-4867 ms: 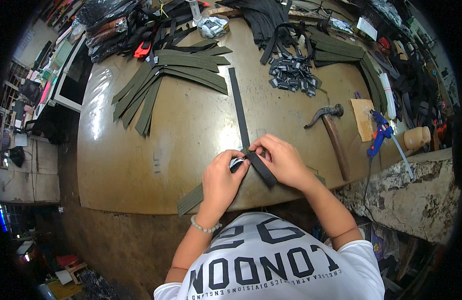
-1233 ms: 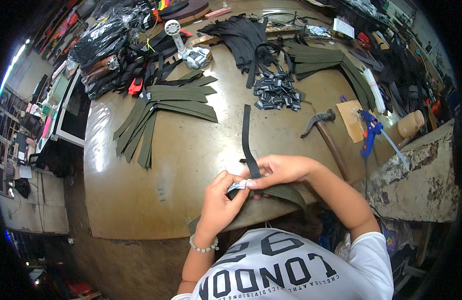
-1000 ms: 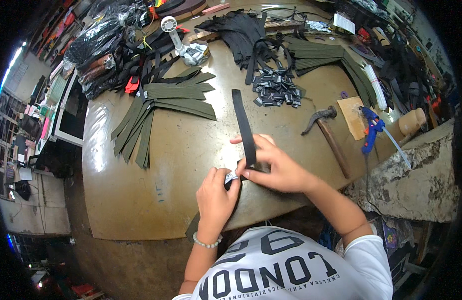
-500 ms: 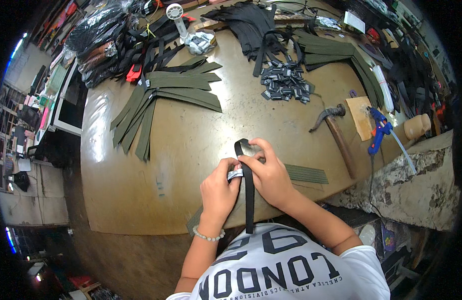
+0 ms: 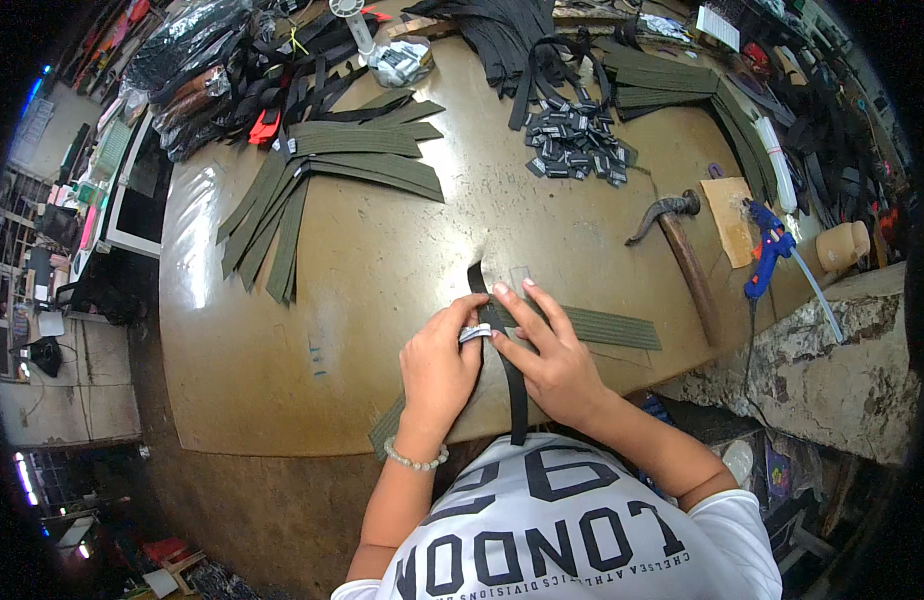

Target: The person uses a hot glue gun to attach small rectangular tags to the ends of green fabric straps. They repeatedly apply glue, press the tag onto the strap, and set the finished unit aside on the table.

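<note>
Head view: on the counter, fanned green straps lie left of your left hand, whose grip is closed on a small white label. Between your hands a black strap runs toward you; your right hand has an open grip, fingers spread, beside a green strap reaching toward the hammer.
</note>
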`<action>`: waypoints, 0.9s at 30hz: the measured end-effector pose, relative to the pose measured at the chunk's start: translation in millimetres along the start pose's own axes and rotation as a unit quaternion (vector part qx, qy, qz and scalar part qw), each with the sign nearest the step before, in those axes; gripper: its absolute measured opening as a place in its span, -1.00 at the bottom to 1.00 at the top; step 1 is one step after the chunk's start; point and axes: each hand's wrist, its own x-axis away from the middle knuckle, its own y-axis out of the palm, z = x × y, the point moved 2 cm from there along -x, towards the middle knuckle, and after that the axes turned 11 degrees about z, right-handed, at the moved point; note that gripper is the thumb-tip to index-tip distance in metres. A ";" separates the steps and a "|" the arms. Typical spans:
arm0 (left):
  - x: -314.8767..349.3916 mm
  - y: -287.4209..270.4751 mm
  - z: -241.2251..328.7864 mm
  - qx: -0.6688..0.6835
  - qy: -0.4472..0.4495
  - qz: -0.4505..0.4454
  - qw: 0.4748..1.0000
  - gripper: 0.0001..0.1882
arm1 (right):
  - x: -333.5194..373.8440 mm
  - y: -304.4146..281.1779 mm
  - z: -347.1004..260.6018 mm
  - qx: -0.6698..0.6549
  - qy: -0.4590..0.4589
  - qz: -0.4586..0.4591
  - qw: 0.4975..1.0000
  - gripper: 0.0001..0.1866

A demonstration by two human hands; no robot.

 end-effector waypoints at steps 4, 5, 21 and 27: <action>0.8 1.5 2.3 -0.006 0.005 0.021 1.000 -0.77 | 9.6 -11.0 -10.9 -0.009 0.008 -0.024 1.000 -0.75; 0.6 1.3 3.1 -0.004 0.008 0.028 1.000 -0.77 | 11.7 -14.1 -13.7 -0.025 0.022 -0.036 0.999 -0.76; 5.3 -12.9 1.0 0.056 -0.066 0.124 0.989 -0.80 | 62.3 -163.9 121.9 0.263 0.288 0.409 0.825 -0.48; 23.1 -17.5 3.0 -0.043 0.007 0.025 0.999 -0.77 | 64.3 -202.5 234.1 0.103 0.458 0.369 0.802 -0.44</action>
